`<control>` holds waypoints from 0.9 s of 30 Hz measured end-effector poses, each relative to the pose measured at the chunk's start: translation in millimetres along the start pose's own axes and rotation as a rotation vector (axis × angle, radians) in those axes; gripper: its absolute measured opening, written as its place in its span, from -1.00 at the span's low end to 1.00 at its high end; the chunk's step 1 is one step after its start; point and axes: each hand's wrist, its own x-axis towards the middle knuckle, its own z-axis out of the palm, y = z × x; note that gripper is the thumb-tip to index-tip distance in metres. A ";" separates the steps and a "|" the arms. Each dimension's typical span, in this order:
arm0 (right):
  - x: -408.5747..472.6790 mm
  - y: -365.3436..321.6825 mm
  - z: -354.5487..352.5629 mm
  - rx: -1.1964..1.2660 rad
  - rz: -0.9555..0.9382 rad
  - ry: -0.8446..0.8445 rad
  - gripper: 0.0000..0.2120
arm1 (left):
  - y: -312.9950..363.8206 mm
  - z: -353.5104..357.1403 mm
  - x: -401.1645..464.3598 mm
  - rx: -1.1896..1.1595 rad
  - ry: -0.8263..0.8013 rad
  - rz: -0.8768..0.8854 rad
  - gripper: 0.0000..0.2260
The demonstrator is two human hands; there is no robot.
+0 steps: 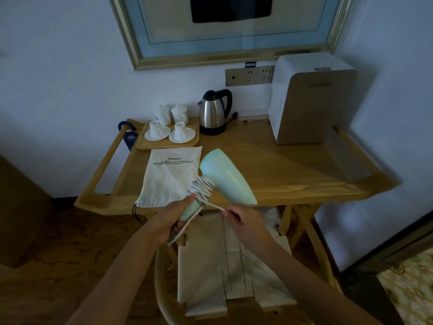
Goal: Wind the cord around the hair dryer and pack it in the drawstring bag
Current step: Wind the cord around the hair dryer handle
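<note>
A mint-green hair dryer (226,177) is held above the table's front edge, nozzle pointing right and down. My left hand (172,218) grips its handle from below. Several turns of white cord (202,187) wrap the top of the handle. My right hand (241,219) pinches the loose end of the cord, pulled taut to the right of the handle. The white drawstring bag (169,175) lies flat on the table left of the dryer, its black drawstring hanging over the front edge.
On the wooden table (293,174) stand a tray of white teacups (168,132), a steel kettle (214,112) and a white appliance (309,99) at the back right. A wooden chair with a woven seat (225,273) is under my arms.
</note>
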 end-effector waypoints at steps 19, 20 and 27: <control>-16.1 62.7 -17.3 0.314 0.201 -0.393 -0.82 | -2.5 -5.6 -14.7 -0.046 -0.229 0.141 -0.47; -9.6 61.9 -22.4 0.321 0.221 -0.412 -0.85 | 2.0 -4.8 -20.7 0.069 -0.256 0.168 -0.43; 70.3 10.1 -80.2 -0.126 0.194 -0.654 -0.91 | 15.9 38.0 -26.8 1.191 -0.301 0.268 -0.51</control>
